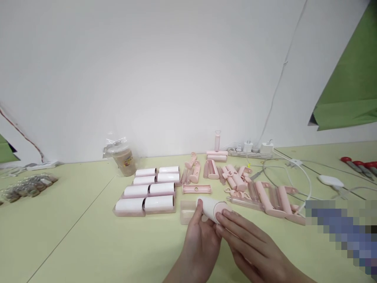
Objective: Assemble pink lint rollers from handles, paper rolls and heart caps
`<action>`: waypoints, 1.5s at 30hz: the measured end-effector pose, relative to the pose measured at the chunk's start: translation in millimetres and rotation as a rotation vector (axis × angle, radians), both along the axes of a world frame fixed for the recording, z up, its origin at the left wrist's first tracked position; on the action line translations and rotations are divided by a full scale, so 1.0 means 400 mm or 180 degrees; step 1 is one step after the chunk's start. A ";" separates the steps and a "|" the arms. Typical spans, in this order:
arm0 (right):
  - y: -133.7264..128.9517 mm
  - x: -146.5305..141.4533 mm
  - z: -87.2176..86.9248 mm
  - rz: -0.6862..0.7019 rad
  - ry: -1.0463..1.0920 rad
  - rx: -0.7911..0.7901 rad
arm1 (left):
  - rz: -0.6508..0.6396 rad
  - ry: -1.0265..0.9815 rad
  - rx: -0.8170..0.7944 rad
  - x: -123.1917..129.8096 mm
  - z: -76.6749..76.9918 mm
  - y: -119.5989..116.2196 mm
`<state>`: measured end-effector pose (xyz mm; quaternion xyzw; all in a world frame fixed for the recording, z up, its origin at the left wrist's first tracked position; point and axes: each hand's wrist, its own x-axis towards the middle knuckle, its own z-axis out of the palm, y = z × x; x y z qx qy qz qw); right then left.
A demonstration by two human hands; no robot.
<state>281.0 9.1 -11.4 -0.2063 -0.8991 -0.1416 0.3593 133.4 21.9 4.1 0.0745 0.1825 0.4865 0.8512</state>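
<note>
Between my two hands, above the table's front part, is a white lint roller (208,206) with a round pink end facing right. My left hand (202,237) grips its white roll, the thumb on top. The fingers of my right hand (253,239) are held together and press on the pink end. Just behind my left thumb lies a clear plastic cover (187,213), partly hidden by that hand. Beyond the roller rests a pink holder piece (196,189) with a hole in its middle. My right thumb is mostly hidden.
To the left, white rolls (160,204) in clear covers lie in paired rows. Pink parts (235,179) and clear covers are scattered at the right, near white cables (306,181) and a power strip (250,153). A bagged tub (125,159) stands by the wall. A blurred patch (344,236) covers the right edge.
</note>
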 end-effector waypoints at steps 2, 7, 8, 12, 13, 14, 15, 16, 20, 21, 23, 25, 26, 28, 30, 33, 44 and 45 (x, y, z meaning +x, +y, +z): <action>0.000 -0.005 -0.005 -0.0057 -0.0130 0.0156 | -0.0052 -0.0047 -0.0067 -0.012 -0.007 -0.005; -0.015 -0.024 0.002 -0.0123 -0.0147 0.0491 | -0.0430 -0.0196 -0.0103 -0.027 -0.006 -0.015; -0.021 -0.029 0.003 -0.0090 -0.0124 0.0547 | -0.0443 -0.0171 -0.0107 -0.027 -0.001 -0.017; -0.047 -0.036 -0.004 0.0293 0.0271 0.0308 | -0.0118 0.0174 -0.0557 -0.023 0.023 -0.021; -0.049 -0.032 -0.004 0.0371 0.0393 0.0142 | -0.0095 0.0228 -0.0724 -0.021 0.027 -0.021; -0.046 -0.026 -0.001 0.0418 0.0497 -0.0012 | -0.0094 0.0287 -0.0864 -0.020 0.028 -0.021; -0.036 -0.018 0.006 0.0379 0.0604 -0.0146 | -0.0086 0.0357 -0.0941 -0.019 0.028 -0.020; -0.018 -0.008 0.019 0.0223 0.0662 -0.0291 | -0.0046 0.0444 -0.0955 -0.019 0.027 -0.018; 0.138 0.031 0.091 -0.1822 0.0082 -0.1398 | 0.0357 0.0737 -0.0508 -0.027 0.022 -0.008; 0.189 0.040 0.103 -0.2130 -0.0045 -0.1539 | 0.0386 0.0736 -0.0404 -0.030 0.023 -0.006; 0.286 0.057 0.110 -0.2577 -0.0181 -0.1717 | 0.0377 0.0689 -0.0257 -0.037 0.024 -0.001; 0.359 0.073 0.094 -0.2974 -0.0298 -0.1942 | 0.0341 0.0605 -0.0174 -0.042 0.024 0.002; 0.383 0.081 0.081 -0.3106 -0.0356 -0.2074 | 0.0331 0.0559 -0.0135 -0.045 0.023 0.004; 0.410 0.095 0.055 -0.3238 -0.0453 -0.2314 | 0.0307 0.0460 -0.0067 -0.049 0.020 0.006; 0.414 0.108 0.038 -0.3245 -0.0511 -0.2491 | 0.0280 0.0399 -0.0030 -0.051 0.017 0.008; 0.406 0.121 0.033 -0.3149 -0.0532 -0.2691 | 0.0259 0.0371 0.0022 -0.053 0.013 0.009; 0.366 0.141 0.130 -0.2830 0.0487 -0.2830 | 0.0464 0.0536 -0.0125 -0.045 0.004 0.012; 0.343 0.130 0.141 -0.2743 0.0651 -0.2780 | 0.0606 0.0650 -0.0223 -0.042 0.004 0.011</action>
